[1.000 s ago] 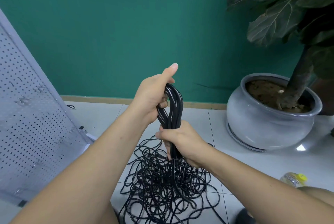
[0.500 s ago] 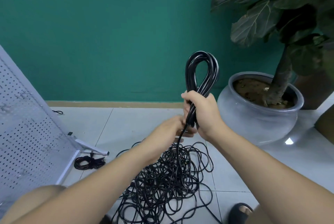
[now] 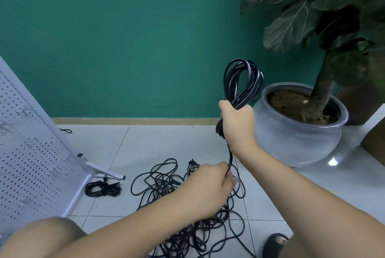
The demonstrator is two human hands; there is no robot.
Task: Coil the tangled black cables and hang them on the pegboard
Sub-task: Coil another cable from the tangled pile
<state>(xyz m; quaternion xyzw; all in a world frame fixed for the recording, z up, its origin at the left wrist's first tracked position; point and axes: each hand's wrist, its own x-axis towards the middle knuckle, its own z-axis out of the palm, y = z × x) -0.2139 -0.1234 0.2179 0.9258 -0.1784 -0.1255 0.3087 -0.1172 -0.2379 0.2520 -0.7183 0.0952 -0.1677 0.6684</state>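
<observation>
My right hand (image 3: 237,124) grips a bundle of black cable loops (image 3: 242,82) and holds it upright above the floor. A single strand runs down from the bundle to my left hand (image 3: 210,187), which pinches it just above the tangled black cable pile (image 3: 187,222) on the tiles. A small coiled black cable (image 3: 103,189) lies by the foot of the white pegboard (image 3: 31,164), which leans at the left.
A large grey pot (image 3: 298,141) with a leafy plant stands at the right against the green wall. A short cable piece (image 3: 66,130) lies near the baseboard. My knee (image 3: 45,234) and a black sandal (image 3: 275,245) show at the bottom edge.
My left hand has slid down the strand, away from my right hand, toward the pile. The right hand keeps the looped bundle raised. The view has shifted, showing the small coil by the pegboard.
</observation>
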